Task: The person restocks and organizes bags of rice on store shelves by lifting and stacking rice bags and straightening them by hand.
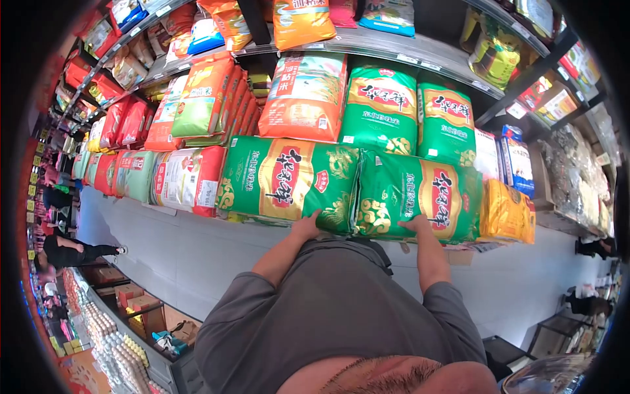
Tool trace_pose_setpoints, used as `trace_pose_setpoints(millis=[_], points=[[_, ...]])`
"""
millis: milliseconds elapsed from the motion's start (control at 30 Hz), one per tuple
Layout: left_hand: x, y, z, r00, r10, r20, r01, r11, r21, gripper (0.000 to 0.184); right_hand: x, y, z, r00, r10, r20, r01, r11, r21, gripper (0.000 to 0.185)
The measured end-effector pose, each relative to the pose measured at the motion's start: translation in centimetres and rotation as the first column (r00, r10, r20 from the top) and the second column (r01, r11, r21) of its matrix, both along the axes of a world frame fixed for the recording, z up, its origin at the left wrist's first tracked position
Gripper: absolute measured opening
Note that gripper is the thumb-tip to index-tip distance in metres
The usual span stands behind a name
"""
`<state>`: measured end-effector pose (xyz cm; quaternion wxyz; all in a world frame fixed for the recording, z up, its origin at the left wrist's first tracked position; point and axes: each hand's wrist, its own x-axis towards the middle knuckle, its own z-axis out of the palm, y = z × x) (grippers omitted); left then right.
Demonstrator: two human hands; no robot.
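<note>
Two large green rice bags with gold and red labels lie side by side at the front of the display, the left rice bag (252,177) touching the right rice bag (403,180). My left hand (306,227) grips the front edge of the left one near its right end, thumb on top. At the front edge of the right one, my right hand (418,225) has its thumb over the top. The remaining fingers of both hands are mostly hidden below the edge. Behind them, an upright green rice bag (379,108) leans beside a smaller green bag (447,121).
Red and white bags (187,177) lie to the left, and a yellow bag (508,211) to the right. A shelf (433,56) with more bags runs above. Egg trays (121,345) stand at lower left. A person (72,249) is in the left aisle; others appear at far right.
</note>
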<state>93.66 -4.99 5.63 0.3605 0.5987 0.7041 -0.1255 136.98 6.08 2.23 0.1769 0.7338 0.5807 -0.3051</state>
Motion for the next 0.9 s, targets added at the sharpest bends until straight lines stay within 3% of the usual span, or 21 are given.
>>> trace_pose_setpoints(millis=[133,267,533,633,700,733,900], points=[[0.2,0.4,0.6,0.999,-0.002,-0.034,0.001,0.999,-0.041,0.081,-0.5,0.2,1.6,1.0,-0.008,0.011,0.009,0.997,-0.08,0.103],[0.7,1.1,0.0,0.999,0.021,-0.031,-0.021,1.0,-0.014,0.079,-0.2,0.2,0.1,0.999,-0.032,0.026,0.033,0.999,-0.04,0.094],[1.5,1.5,0.7,1.0,0.013,-0.019,-0.013,0.999,-0.029,0.077,0.2,0.3,-0.9,0.999,-0.015,0.039,0.017,0.998,-0.055,0.105],[1.8,1.6,0.3,0.999,0.009,0.034,-0.012,0.997,0.072,0.077,0.1,0.2,-1.0,0.998,-0.03,0.059,0.033,0.999,-0.039,0.093],[2.0,1.9,-1.0,1.0,-0.005,0.018,0.002,0.977,0.211,0.077,0.1,0.3,-0.9,0.999,-0.014,0.045,0.016,0.998,-0.057,0.099],[2.2,2.2,-0.5,1.0,-0.003,0.021,-0.001,0.977,0.212,0.077,0.2,0.5,-0.8,1.0,-0.001,0.03,0.003,0.997,-0.071,0.106],[2.6,4.5,-0.5,0.99,-0.129,0.057,0.121,0.984,0.13,0.077,0.3,0.5,-0.9,1.0,-0.029,0.006,0.029,0.997,-0.072,0.104]])
